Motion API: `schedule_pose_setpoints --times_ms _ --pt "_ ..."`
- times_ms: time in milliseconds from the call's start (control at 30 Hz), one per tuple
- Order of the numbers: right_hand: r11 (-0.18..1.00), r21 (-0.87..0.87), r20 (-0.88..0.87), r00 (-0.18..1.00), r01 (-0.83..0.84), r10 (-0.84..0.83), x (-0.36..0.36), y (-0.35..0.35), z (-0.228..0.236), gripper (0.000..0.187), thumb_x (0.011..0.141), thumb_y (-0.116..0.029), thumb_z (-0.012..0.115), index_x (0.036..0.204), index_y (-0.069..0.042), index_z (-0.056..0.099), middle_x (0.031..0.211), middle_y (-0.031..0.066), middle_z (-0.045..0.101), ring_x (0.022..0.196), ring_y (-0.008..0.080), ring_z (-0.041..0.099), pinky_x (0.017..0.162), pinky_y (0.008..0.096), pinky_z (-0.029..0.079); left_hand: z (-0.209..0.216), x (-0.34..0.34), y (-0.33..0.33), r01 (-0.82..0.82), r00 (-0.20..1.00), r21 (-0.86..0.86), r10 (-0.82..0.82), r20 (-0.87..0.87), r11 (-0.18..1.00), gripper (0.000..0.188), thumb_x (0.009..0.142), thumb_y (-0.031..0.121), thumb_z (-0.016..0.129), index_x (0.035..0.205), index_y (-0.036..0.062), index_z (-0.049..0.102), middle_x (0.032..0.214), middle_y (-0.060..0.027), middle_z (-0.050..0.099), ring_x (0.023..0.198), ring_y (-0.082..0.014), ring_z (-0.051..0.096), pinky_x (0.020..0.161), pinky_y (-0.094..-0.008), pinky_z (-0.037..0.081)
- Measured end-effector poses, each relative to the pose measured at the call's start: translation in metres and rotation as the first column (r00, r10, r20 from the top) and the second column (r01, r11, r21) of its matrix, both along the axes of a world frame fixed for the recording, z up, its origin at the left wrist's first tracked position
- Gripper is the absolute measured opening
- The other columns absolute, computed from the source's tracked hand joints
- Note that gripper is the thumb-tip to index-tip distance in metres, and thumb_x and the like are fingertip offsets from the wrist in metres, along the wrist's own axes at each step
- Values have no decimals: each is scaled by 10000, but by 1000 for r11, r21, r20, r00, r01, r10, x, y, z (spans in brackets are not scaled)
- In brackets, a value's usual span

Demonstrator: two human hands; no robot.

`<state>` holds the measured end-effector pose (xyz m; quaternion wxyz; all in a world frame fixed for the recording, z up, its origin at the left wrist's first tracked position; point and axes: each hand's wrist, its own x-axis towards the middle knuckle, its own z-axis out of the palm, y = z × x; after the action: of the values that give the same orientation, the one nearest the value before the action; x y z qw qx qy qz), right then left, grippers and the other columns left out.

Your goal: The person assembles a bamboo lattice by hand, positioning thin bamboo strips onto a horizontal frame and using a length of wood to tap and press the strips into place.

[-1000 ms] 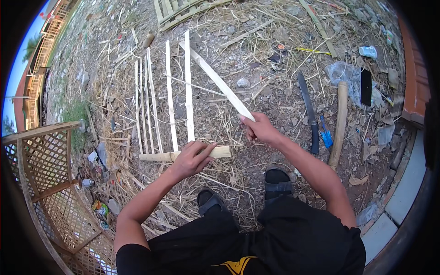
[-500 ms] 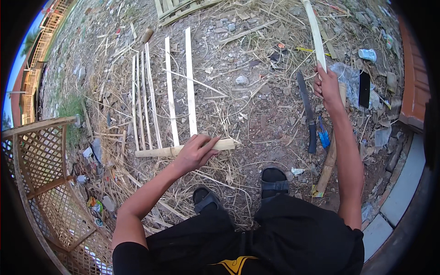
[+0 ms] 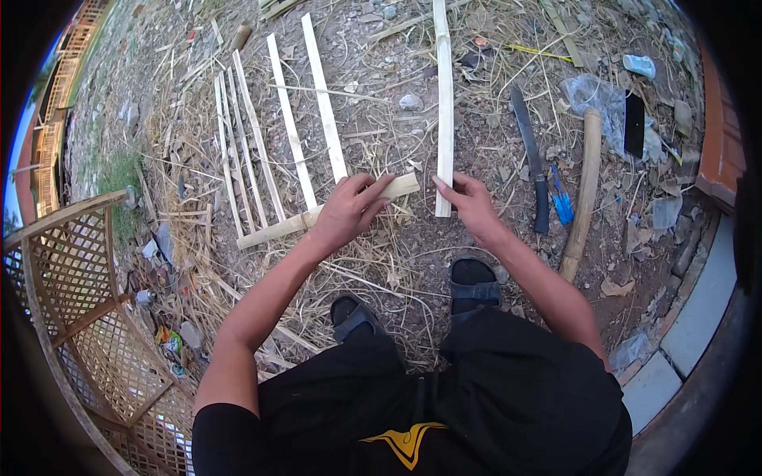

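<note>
A thick bamboo crosspiece (image 3: 274, 232) lies on the ground in front of me, and my left hand (image 3: 346, 210) is closed over it near its right end. Several pale bamboo slats (image 3: 325, 101) stretch away from this crosspiece, side by side. My right hand (image 3: 470, 208) pinches the near end of another long bamboo slat (image 3: 444, 103). That slat points away from me, a little right of the crosspiece's end and apart from it. A machete (image 3: 525, 135) with a black handle lies right of my right hand.
Beside the machete are a blue object (image 3: 562, 205) and a bamboo pole (image 3: 583, 190). Clear plastic (image 3: 595, 99), a black flat piece (image 3: 633, 127) and a white cup (image 3: 638, 67) lie beyond. A lattice panel (image 3: 95, 317) stands at left. Straw covers much ground.
My right hand has brought its slat from the far right inward and nearer, beside the crosspiece. My left hand stays on the crosspiece, whose right end is now angled slightly farther away.
</note>
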<state>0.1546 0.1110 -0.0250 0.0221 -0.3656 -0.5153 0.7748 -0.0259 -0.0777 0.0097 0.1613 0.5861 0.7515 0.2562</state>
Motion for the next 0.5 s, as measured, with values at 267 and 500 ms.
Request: schedule_pose_setpoints --times_ms 267,500 --pt "979 6 45 978 -204 204 -38 4 0 350 1001 -284 642 1174 20 666 910 57 703 724 105 672 589 266 597 -11 2 -3 25 1000 -56 -24 16 998 474 910 184 700 1371 122 608 954 -98 597 865 -270 592 794 -396 486" --pt "956 -76 78 954 -283 289 -50 11 -13 375 1024 -310 593 1122 46 658 868 120 719 670 194 726 558 301 615 -19 2 3 33 998 -117 -25 63 993 466 887 210 725 1338 127 642 951 -99 609 856 -268 594 795 -394 485"
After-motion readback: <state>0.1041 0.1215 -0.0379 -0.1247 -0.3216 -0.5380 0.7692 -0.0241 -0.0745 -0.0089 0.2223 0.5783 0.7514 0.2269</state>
